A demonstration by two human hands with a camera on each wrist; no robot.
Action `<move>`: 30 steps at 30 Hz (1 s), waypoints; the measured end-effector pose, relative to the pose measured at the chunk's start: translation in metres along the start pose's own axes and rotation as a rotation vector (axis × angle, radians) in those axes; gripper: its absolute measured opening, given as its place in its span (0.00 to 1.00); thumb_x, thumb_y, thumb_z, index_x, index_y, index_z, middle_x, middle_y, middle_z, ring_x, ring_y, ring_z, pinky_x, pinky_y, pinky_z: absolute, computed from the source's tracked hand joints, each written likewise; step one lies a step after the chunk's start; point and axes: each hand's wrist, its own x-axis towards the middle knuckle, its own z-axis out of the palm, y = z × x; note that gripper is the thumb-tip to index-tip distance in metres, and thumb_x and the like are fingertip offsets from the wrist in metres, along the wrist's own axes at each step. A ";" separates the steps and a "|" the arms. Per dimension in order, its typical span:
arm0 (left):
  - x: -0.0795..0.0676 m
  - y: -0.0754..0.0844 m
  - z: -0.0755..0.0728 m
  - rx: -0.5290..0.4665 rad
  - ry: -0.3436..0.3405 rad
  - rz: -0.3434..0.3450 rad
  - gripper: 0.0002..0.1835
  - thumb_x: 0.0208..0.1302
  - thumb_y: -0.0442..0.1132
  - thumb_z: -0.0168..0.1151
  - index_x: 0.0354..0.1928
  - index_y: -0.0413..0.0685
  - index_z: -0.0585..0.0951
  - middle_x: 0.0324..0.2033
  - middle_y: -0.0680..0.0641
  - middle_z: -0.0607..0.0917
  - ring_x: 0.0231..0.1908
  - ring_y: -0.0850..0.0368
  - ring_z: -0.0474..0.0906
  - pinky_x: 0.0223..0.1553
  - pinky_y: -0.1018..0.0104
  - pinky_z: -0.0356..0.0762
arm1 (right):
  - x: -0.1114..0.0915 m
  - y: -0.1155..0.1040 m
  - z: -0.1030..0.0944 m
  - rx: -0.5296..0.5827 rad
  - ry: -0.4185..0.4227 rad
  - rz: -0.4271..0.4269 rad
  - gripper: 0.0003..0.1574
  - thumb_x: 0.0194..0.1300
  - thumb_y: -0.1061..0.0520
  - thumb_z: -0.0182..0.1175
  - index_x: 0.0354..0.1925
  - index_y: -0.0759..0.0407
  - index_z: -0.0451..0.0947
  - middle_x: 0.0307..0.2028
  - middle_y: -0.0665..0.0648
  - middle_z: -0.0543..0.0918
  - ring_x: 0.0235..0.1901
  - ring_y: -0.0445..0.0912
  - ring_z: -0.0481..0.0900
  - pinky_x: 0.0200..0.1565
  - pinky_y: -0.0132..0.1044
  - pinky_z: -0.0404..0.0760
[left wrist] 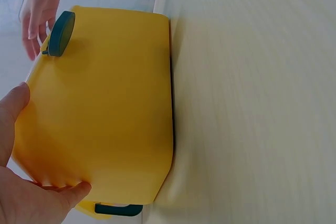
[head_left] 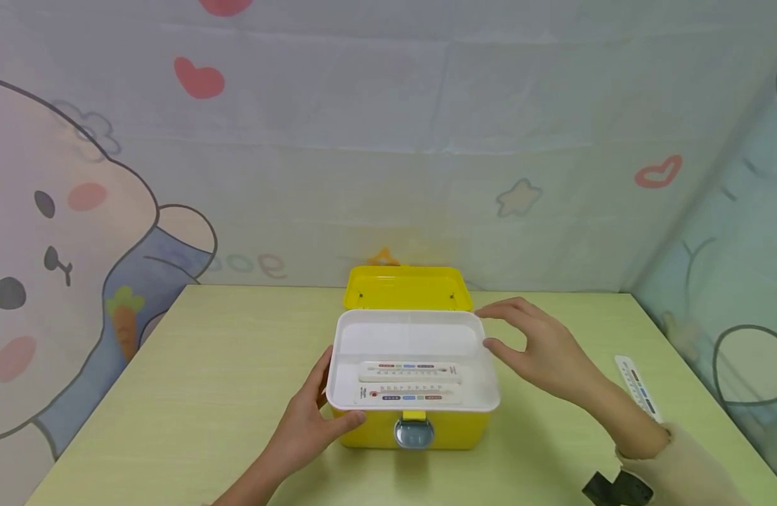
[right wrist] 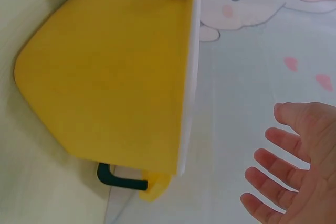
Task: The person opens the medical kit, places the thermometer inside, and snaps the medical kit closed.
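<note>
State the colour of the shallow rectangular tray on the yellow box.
White; the shallow rectangular tray shows best in the head view.

In the head view, I cannot read the thermometers (head_left: 409, 395), too small for me; the lower edge cuts the sleeve (head_left: 686, 472).

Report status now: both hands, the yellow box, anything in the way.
Left hand grips yellow box at near left corner; right hand holds nothing, near white tray's right rim. Two thermometers lie inside. Lid open behind, not covering tray.
</note>
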 end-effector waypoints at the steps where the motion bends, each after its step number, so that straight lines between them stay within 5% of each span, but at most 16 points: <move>1: 0.000 0.000 0.000 0.000 0.000 -0.004 0.56 0.44 0.42 0.75 0.72 0.59 0.48 0.63 0.53 0.67 0.57 0.55 0.69 0.61 0.53 0.65 | -0.001 0.002 -0.002 -0.001 0.010 0.005 0.22 0.54 0.58 0.66 0.50 0.50 0.77 0.47 0.47 0.78 0.46 0.46 0.77 0.40 0.43 0.79; 10: 0.000 0.000 0.000 -0.013 -0.002 0.006 0.55 0.44 0.41 0.74 0.71 0.59 0.49 0.63 0.52 0.67 0.57 0.55 0.68 0.62 0.51 0.64 | -0.017 0.028 -0.010 -0.007 0.054 0.065 0.24 0.55 0.59 0.65 0.52 0.49 0.76 0.49 0.46 0.77 0.49 0.44 0.75 0.43 0.43 0.77; 21: 0.000 0.000 0.000 -0.018 -0.003 0.005 0.56 0.44 0.41 0.74 0.71 0.59 0.48 0.63 0.53 0.67 0.56 0.55 0.69 0.62 0.51 0.64 | -0.044 0.065 -0.019 -0.027 0.149 0.166 0.25 0.57 0.58 0.64 0.54 0.51 0.76 0.48 0.50 0.78 0.45 0.44 0.74 0.43 0.27 0.71; 30: -0.002 0.002 0.000 -0.025 -0.005 0.011 0.55 0.45 0.40 0.74 0.71 0.59 0.49 0.64 0.51 0.67 0.58 0.55 0.68 0.62 0.51 0.64 | -0.062 0.095 -0.031 0.024 0.182 0.273 0.27 0.60 0.56 0.61 0.58 0.53 0.72 0.50 0.57 0.77 0.46 0.18 0.63 0.44 0.09 0.62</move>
